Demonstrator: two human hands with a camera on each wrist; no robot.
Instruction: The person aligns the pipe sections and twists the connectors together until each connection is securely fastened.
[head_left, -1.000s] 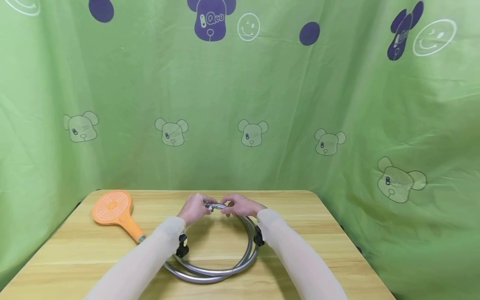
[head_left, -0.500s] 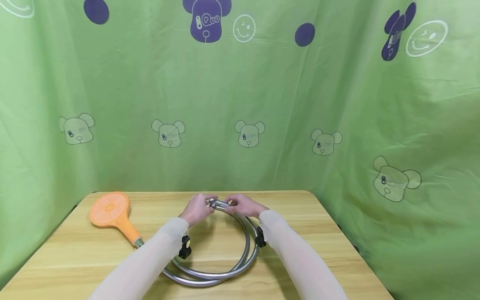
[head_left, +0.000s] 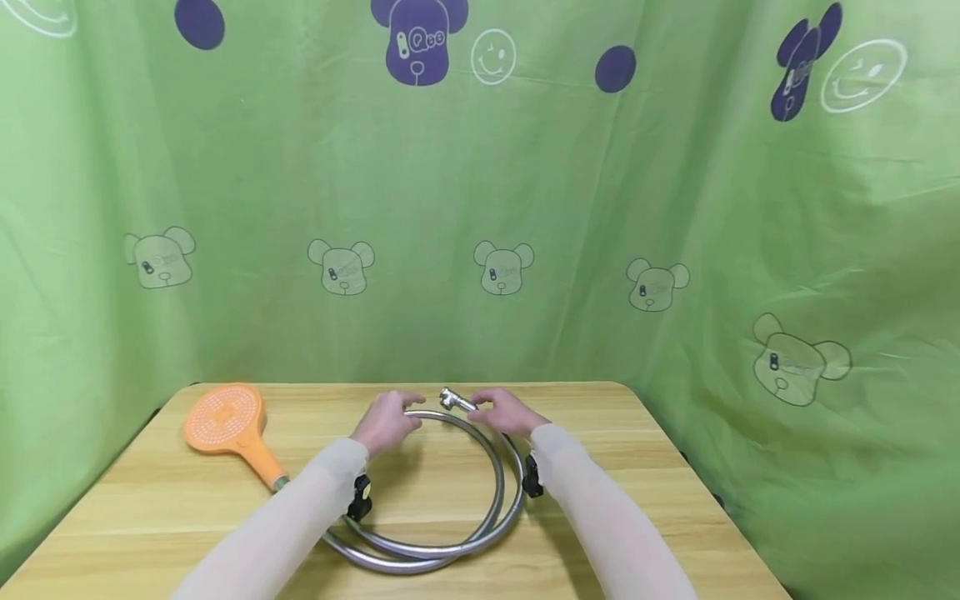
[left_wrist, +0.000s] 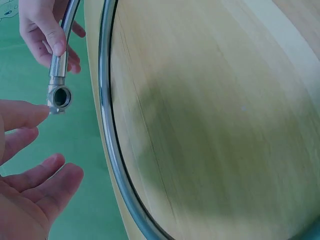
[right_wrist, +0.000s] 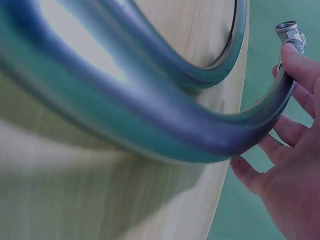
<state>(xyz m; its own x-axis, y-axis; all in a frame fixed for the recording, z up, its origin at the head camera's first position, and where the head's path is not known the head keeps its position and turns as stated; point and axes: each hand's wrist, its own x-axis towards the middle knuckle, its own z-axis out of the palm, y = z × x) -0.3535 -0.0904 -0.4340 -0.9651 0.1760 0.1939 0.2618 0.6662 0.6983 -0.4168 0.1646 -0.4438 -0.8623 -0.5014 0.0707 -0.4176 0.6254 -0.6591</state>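
Observation:
My right hand [head_left: 510, 413] pinches the end of a metal shower hose [head_left: 501, 492], thumb against the tube just behind its fitting [head_left: 447, 398]. That silver fitting points left and has a round opening, seen in the left wrist view. Across from it, my left hand [head_left: 386, 422] is empty, its fingers parted. One left index fingertip [left_wrist: 42, 114] appears right at the fitting's edge in the left wrist view, while the head view shows a gap. The hose lies in large loops below both hands. An orange shower head [head_left: 225, 415] rests face up at the left.
The pale wooden table [head_left: 615, 500] ends just beyond the hands. A green curtain [head_left: 420, 333] hangs behind it and along both sides. Each wrist carries a small black camera [head_left: 361, 500] close to the hose loops.
My left hand has let go of the fitting, and its fingers have parted. My right hand has drawn the hose end to the right, away from the left hand. The shower head stays put.

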